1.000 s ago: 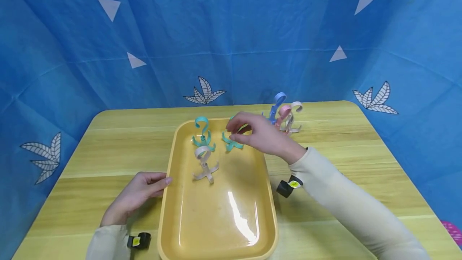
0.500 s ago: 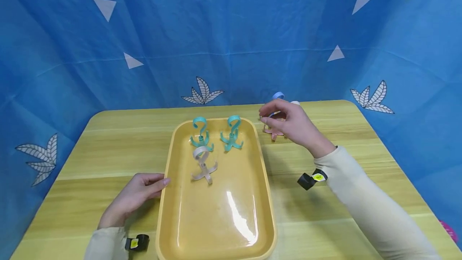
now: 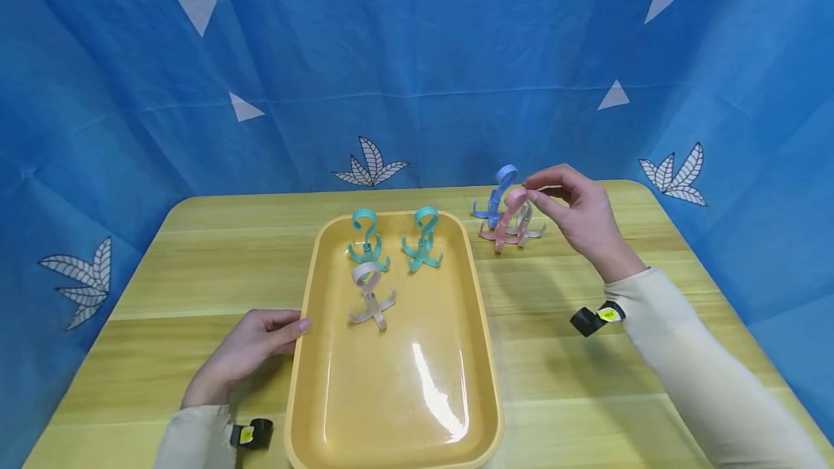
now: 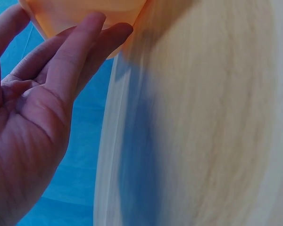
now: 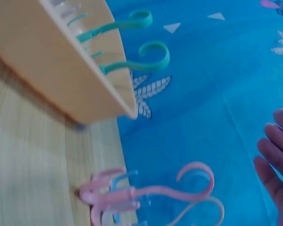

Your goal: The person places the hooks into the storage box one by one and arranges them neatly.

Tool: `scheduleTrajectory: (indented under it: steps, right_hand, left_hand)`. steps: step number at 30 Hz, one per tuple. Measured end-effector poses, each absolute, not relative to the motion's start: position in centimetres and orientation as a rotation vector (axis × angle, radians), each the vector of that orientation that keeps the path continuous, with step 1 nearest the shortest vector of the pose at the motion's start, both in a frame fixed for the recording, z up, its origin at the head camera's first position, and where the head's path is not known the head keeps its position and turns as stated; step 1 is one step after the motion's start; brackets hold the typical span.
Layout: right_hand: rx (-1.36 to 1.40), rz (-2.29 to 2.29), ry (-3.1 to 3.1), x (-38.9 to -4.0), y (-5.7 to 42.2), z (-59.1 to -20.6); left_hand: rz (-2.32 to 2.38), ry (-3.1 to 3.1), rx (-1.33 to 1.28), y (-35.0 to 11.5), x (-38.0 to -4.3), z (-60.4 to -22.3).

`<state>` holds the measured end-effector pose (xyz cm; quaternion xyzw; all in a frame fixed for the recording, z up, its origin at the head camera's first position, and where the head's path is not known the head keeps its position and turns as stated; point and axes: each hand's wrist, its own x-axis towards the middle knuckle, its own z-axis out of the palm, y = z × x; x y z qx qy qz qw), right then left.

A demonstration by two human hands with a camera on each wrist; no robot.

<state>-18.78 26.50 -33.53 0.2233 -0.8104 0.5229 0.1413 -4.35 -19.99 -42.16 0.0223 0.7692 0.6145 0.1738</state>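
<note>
My left hand grips the left rim of the yellow tray, thumb over the edge; the left wrist view has its fingers against the tray's outer side. Two green multi-prong hanging hooks and one whitish hook stand in the tray. Right of the tray, a pink hook, a blue hook and another whitish hook cluster together. My right hand has thumb and forefinger right at their curled tops, hiding the whitish one's top. The right wrist view shows relaxed fingers apart from the pink hook.
A wooden table carries everything. Behind it hangs a blue cloth printed with leaves and triangles, close to the table's back edge. A black wrist camera hangs below the right wrist.
My right hand has drawn away from the green hook in the tray, then moved right to the hooks on the table. The left hand has kept its hold on the tray.
</note>
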Motion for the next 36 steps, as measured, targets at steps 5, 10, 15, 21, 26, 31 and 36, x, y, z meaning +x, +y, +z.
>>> scheduleTrajectory:
  steps: [5,10,15,21,26,31,36]
  right_hand:
    - [0.567,1.489,-2.303,-19.5,28.1,-34.2]
    - [0.474,1.513,-2.301,-20.4,29.3,-35.1]
    - [0.384,1.547,-2.409,-21.3,29.9,-35.9]
    - [0.315,1.553,-2.593,-22.5,30.0,-36.4]
    - [0.324,1.618,-2.628,-23.5,30.0,-37.0]
    - [0.298,1.642,-2.628,-23.7,30.1,-37.6]
    - [0.271,1.627,-2.555,-24.0,30.0,-38.3]
  left_hand:
    - [1.76,2.169,0.048,-19.8,-4.4,-42.3]
    - [1.756,2.183,0.015,-19.7,-4.5,-42.3]
    - [1.757,2.174,0.021,-19.7,-4.5,-42.3]
    - [1.753,2.183,0.011,-19.7,-4.4,-42.2]
    - [1.736,2.203,-0.018,-19.6,-4.3,-42.0]
    - [1.738,2.21,0.001,-19.5,-4.2,-42.0]
    - [1.74,2.203,-0.007,-19.5,-4.3,-42.1]
